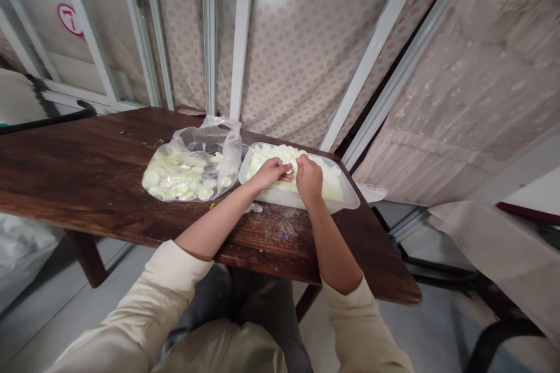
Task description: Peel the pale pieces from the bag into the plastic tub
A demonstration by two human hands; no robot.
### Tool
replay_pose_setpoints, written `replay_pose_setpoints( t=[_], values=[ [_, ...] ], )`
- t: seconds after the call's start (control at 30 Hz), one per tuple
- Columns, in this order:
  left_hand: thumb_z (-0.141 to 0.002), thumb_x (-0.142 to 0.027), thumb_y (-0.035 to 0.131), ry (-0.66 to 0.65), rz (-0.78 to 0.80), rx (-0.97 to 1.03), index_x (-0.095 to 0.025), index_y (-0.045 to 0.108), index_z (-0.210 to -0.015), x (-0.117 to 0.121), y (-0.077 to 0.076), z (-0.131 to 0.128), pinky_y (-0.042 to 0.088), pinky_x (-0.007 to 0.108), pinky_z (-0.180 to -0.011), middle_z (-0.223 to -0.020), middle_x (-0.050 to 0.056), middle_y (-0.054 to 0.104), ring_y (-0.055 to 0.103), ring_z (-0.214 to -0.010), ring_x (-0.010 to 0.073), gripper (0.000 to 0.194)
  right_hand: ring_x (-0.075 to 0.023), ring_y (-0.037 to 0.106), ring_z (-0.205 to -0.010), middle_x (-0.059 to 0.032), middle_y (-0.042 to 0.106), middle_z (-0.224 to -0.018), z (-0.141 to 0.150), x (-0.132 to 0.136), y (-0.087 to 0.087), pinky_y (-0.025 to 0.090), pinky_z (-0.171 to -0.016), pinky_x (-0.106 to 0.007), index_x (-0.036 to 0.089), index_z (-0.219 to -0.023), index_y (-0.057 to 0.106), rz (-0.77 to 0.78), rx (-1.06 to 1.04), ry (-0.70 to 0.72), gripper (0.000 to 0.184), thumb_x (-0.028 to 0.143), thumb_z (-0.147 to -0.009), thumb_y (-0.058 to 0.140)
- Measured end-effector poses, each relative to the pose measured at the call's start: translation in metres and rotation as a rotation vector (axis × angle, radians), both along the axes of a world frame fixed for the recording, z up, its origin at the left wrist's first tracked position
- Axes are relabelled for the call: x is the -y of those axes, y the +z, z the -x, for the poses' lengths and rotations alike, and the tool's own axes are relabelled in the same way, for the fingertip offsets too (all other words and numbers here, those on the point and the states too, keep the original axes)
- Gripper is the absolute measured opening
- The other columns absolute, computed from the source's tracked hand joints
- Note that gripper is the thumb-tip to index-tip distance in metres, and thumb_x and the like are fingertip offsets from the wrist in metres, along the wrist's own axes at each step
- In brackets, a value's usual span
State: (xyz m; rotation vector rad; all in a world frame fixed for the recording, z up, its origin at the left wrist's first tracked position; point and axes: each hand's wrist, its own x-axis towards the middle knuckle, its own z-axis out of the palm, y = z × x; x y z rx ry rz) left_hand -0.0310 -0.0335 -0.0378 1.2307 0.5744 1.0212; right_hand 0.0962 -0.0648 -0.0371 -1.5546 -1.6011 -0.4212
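Beyond cream-cloth sleeves point(144, 297), left grip point(271, 175) and right grip point(310, 178) curl, contents unclear, over an oblong white-plastic tray point(350, 202) paralleling the dark-wood bench's point(87, 157) far edge.

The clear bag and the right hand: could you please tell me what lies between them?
In the head view, the left hand lies there, above part of the white tray.

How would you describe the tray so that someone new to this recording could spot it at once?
Start with the dark wooden table. Near its far edge, just right of the clear plastic bag, the tray sits beneath the left hand and right hand. Unlike the crumpled bag, it is whitish, open and round-cornered, with pale pieces heaped inside.
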Motion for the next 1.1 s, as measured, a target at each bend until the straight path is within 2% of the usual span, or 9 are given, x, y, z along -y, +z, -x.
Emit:
replay_pose_setpoints(
  t=[0.1,0.27,0.43,0.53,0.67,0.87,1.0,1.1],
  values=[
    [-0.075,-0.018,0.058,0.013,0.029,0.056,-0.015,0.036,-0.064,-0.001,0.000,0.002,0.049,0.031,-0.073,-0.064,0.002,0.061,0.063,-0.062,0.0108,0.025,-0.0140,0.038,-0.058,0.0001,0.046,-0.060,-0.004,0.000,0.001,0.026,-0.058,-0.026,0.020,-0.071,0.045,-0.005,-0.129,0.026,0.029,0.033,-0.089,0.026],
    [-0.071,-0.026,0.063,-0.054,-0.031,0.056,-0.015,0.039,-0.070,0.000,0.000,0.004,0.050,0.027,-0.070,-0.060,-0.003,0.057,0.061,-0.060,0.0089,0.026,-0.0140,0.042,-0.071,-0.0005,0.047,-0.070,-0.004,-0.005,0.000,0.032,-0.068,-0.026,0.020,-0.070,0.041,0.014,-0.033,0.324,0.025,0.039,-0.086,0.035],
    [-0.072,-0.029,0.062,-0.141,-0.088,0.073,-0.014,0.043,-0.081,0.004,0.003,0.005,0.049,0.026,-0.066,-0.067,-0.001,0.058,0.061,-0.061,0.0096,0.025,-0.0109,0.041,-0.065,0.0027,0.040,-0.067,-0.006,-0.006,0.000,0.035,-0.064,-0.023,0.020,-0.074,0.039,0.108,-0.242,0.506,0.022,0.040,-0.084,0.038],
    [-0.073,-0.027,0.061,-0.167,-0.079,0.063,-0.013,0.044,-0.081,0.005,0.003,0.006,0.049,0.026,-0.064,-0.066,-0.002,0.056,0.062,-0.061,0.0103,0.023,-0.0106,0.042,-0.064,0.0032,0.039,-0.065,-0.007,-0.003,0.001,0.035,-0.063,-0.023,0.020,-0.070,0.037,0.159,-0.273,0.554,0.024,0.039,-0.086,0.034],
    [-0.073,-0.028,0.062,-0.171,-0.056,0.037,-0.013,0.044,-0.078,0.004,0.002,0.006,0.049,0.025,-0.064,-0.067,0.000,0.058,0.061,-0.060,0.0094,0.024,-0.0111,0.043,-0.062,0.0027,0.041,-0.063,-0.006,-0.001,0.001,0.034,-0.061,-0.023,0.020,-0.067,0.037,0.150,-0.209,0.494,0.027,0.036,-0.088,0.030],
    [-0.076,-0.025,0.058,-0.078,-0.014,-0.015,-0.014,0.040,-0.073,0.002,0.001,0.003,0.049,0.028,-0.065,-0.061,0.001,0.058,0.061,-0.058,0.0110,0.021,-0.0151,0.043,-0.069,-0.0013,0.051,-0.067,-0.002,-0.001,0.001,0.028,-0.065,-0.027,0.020,-0.069,0.044,0.039,0.080,0.181,0.026,0.030,-0.088,0.031],
    [-0.076,-0.024,0.057,-0.061,-0.020,-0.006,-0.015,0.038,-0.072,0.001,0.000,0.001,0.049,0.029,-0.065,-0.064,0.002,0.059,0.061,-0.059,0.0120,0.021,-0.0164,0.043,-0.070,-0.0034,0.055,-0.070,0.003,0.000,0.001,0.025,-0.064,-0.028,0.019,-0.071,0.047,0.020,0.122,0.077,0.025,0.029,-0.088,0.031],
    [-0.076,-0.022,0.056,-0.059,-0.030,-0.013,-0.016,0.038,-0.072,0.001,-0.001,0.000,0.049,0.030,-0.065,-0.062,0.001,0.058,0.061,-0.059,0.0124,0.020,-0.0165,0.043,-0.069,-0.0036,0.055,-0.069,0.004,0.001,0.001,0.024,-0.063,-0.027,0.019,-0.072,0.048,0.008,0.110,0.054,0.024,0.029,-0.088,0.033]
  ],
)
